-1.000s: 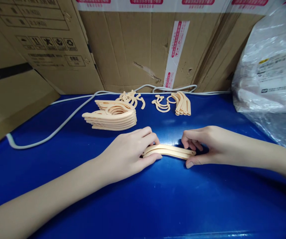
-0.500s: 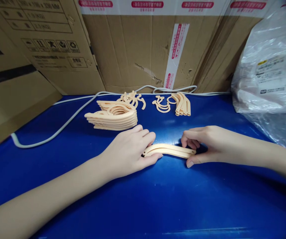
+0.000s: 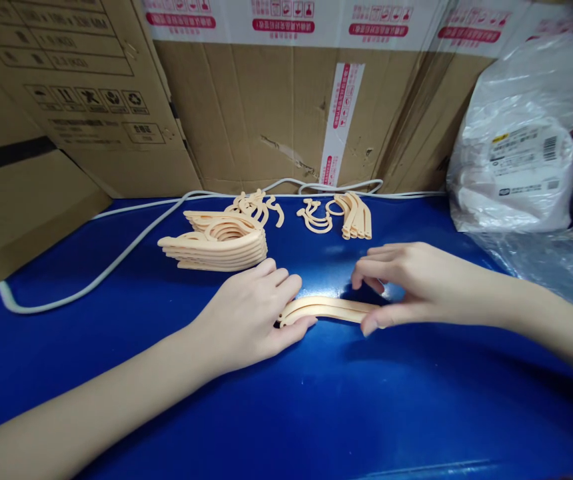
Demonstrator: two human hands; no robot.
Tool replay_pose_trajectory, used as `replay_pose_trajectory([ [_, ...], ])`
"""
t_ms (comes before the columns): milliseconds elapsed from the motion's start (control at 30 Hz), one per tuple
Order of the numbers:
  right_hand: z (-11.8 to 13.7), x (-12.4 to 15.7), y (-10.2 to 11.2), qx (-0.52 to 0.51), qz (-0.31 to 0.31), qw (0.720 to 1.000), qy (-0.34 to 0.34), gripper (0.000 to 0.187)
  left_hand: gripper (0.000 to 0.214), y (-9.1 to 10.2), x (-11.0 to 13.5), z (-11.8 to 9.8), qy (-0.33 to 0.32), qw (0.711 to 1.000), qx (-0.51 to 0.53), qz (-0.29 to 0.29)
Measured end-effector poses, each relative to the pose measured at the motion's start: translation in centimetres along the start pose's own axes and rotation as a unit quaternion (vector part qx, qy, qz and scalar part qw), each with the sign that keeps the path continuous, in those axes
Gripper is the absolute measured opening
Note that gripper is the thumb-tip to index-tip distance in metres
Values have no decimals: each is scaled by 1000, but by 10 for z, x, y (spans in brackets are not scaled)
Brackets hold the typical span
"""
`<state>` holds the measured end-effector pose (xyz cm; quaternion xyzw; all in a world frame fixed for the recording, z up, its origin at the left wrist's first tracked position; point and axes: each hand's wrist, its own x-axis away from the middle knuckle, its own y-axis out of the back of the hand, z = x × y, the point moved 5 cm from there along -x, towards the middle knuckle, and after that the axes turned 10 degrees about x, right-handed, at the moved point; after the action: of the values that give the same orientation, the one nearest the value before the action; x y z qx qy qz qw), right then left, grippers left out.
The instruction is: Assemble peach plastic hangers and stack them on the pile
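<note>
A pair of curved beige plastic hanger arms (image 3: 331, 309) lies lengthwise side by side on the blue tabletop. The left end, where small holes show, is pinched between the thumb and fingers of my left hand (image 3: 256, 313). My right hand (image 3: 406, 287) hovers over the other end with thumb and fingers apart; the thumb covers that tip from view. Behind my left hand stands a stack of folded beige hangers (image 3: 216, 247). Farther back and to the right is a bunch of loose hanger arms (image 3: 356, 217).
Loose beige hooks (image 3: 316, 219) lie beside the bunch of arms, and more hooks (image 3: 254, 205) sit behind the stack. A white cable (image 3: 131, 250) runs along the back and left. Cardboard boxes (image 3: 246, 107) wall the rear; a plastic-wrapped package (image 3: 514, 160) stands at right.
My right hand has opened wider and risen off the right end of the arms. My left hand keeps its hold. The whole view has shifted slightly.
</note>
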<state>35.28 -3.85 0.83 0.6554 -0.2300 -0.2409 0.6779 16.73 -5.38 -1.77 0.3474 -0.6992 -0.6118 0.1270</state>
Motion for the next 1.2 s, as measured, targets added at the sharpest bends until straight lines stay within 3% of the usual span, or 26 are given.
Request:
replay_pose_trajectory([
  [167, -36, -24, 23, 90, -80, 992, -43, 32, 35, 4, -1, 1, 3, 1000, 13, -25],
  [300, -59, -52, 21, 138, -74, 987, -49, 22, 37, 3, -1, 3, 4, 1000, 14, -20],
  [600, -56, -82, -1, 182, -83, 978, -54, 18, 28, 0, 0, 4, 8, 999, 36, -10],
  [900, -47, -76, -8, 31, -36, 999, -20, 18, 25, -1, 2, -2, 16, 999, 32, 13],
  [1200, -30, -37, -17, -51, -35, 998, -30, 21, 24, -3, 2, -5, 18, 999, 34, 21],
])
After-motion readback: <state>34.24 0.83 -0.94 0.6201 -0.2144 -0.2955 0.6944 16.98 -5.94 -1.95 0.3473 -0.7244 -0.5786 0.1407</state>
